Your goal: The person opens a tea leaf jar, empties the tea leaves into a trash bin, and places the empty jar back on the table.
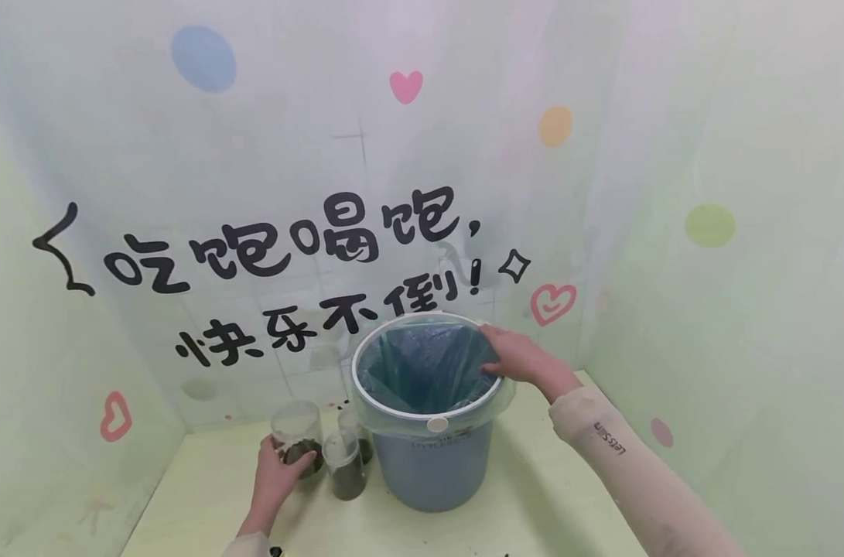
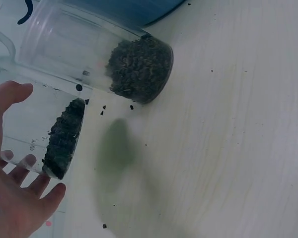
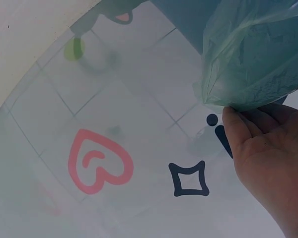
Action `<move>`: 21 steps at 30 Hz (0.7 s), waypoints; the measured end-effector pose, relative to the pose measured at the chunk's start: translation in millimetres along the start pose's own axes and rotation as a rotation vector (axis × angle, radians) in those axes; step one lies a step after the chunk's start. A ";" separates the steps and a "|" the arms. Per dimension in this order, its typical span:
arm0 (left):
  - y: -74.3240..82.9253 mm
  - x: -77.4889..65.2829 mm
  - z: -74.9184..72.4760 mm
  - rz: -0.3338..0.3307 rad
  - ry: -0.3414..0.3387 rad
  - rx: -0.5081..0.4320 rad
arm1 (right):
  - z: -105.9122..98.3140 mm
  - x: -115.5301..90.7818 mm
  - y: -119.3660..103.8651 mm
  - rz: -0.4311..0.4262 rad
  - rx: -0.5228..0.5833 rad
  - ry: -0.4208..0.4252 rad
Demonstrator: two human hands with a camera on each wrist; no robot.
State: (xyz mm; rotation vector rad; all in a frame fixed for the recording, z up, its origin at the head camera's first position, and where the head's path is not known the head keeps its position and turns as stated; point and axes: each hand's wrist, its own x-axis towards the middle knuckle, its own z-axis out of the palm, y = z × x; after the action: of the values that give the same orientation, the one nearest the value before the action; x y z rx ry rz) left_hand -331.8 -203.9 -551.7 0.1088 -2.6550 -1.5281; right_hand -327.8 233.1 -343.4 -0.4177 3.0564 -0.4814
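My left hand (image 1: 277, 473) holds a wide clear jar (image 1: 296, 420), thumb on one side and fingers round the other. Dark, dried leaf-like bits lie in its bottom, also visible in the left wrist view, where the jar (image 2: 27, 121) looks tilted. Just right of it stand two narrower clear jars, the front jar (image 1: 347, 472) partly covering the rear jar (image 1: 366, 447); both contain dark bits. A blue trash bin (image 1: 432, 472) with a green plastic liner (image 1: 422, 360) stands beside them. My right hand (image 1: 526, 358) grips its right rim over the liner.
The pale tabletop (image 1: 547, 495) bears scattered dark crumbs, seen in the left wrist view. A wall (image 1: 268, 139) with black lettering, hearts and dots rises close behind the bin, and side walls stand at left and right. A white bin rim (image 1: 387, 408) with a button faces me.
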 end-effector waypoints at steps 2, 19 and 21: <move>4.9 -2.4 -4.3 0.009 0.013 0.004 | 0.9 -0.3 0.1 -0.007 -0.004 0.002; 69.1 -10.7 -29.5 0.121 0.092 -0.003 | 2.1 0.8 -0.8 -0.055 -0.039 0.029; 79.4 -10.7 -31.0 0.146 0.086 0.007 | 2.0 0.4 0.2 -0.050 -0.044 0.033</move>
State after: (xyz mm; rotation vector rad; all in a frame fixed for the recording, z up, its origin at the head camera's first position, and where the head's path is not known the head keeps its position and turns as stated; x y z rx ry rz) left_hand -319.9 -189.7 -467.8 -0.0180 -2.5409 -1.4365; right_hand -328.1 232.6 -345.3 -0.4933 3.1000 -0.4273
